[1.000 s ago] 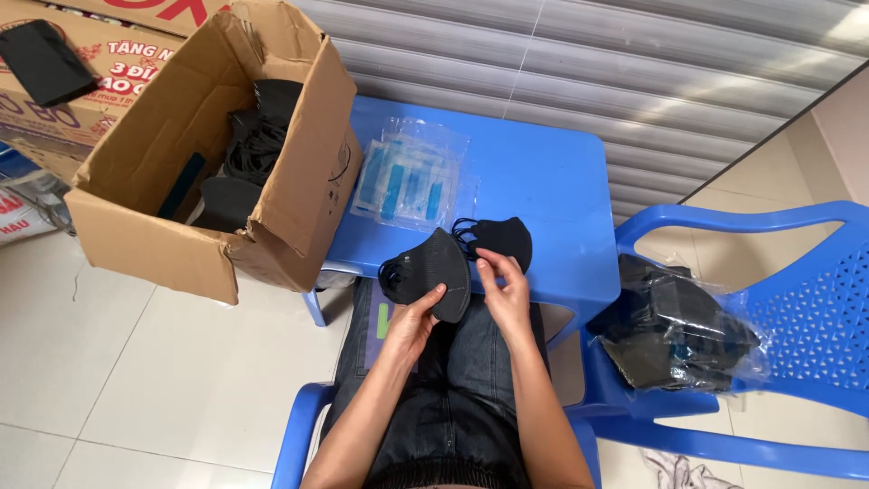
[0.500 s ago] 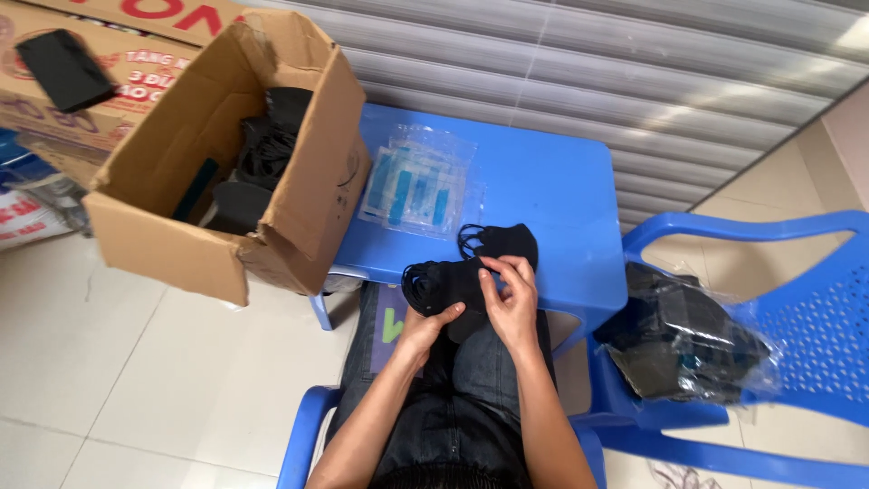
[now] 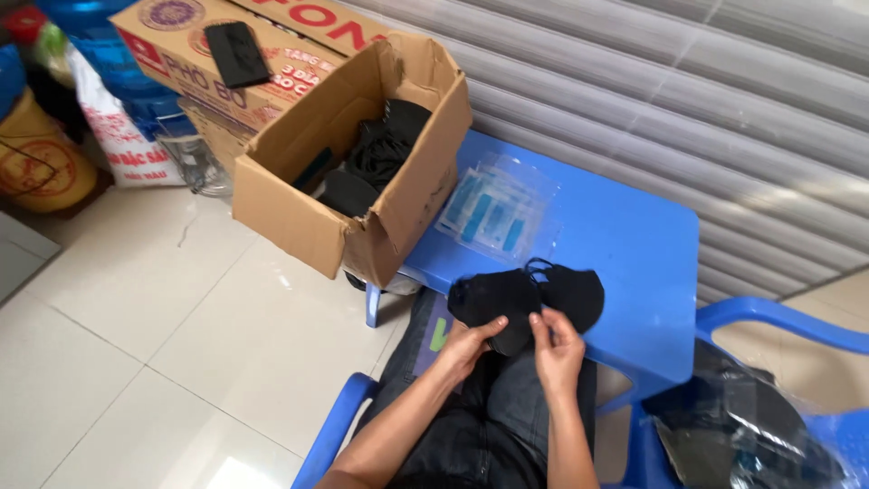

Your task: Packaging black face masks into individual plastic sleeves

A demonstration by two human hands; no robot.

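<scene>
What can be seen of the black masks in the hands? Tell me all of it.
The black masks look like soft, matte cloth, curved like cups, with thin ear loops bunched between them. Two lie side by side at the near edge of the blue table, partly overhanging the lap. The left hand grips the left one from below; the right hand pinches its lower edge. The right-hand mask rests flat on the table, apparently untouched by either hand.

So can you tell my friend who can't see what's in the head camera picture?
A seated person's left hand and right hand hold a black face mask at the edge of a small blue table, with a second black mask beside it. Clear packets lie on the table, and an open cardboard box of black items stands to the left.
</scene>
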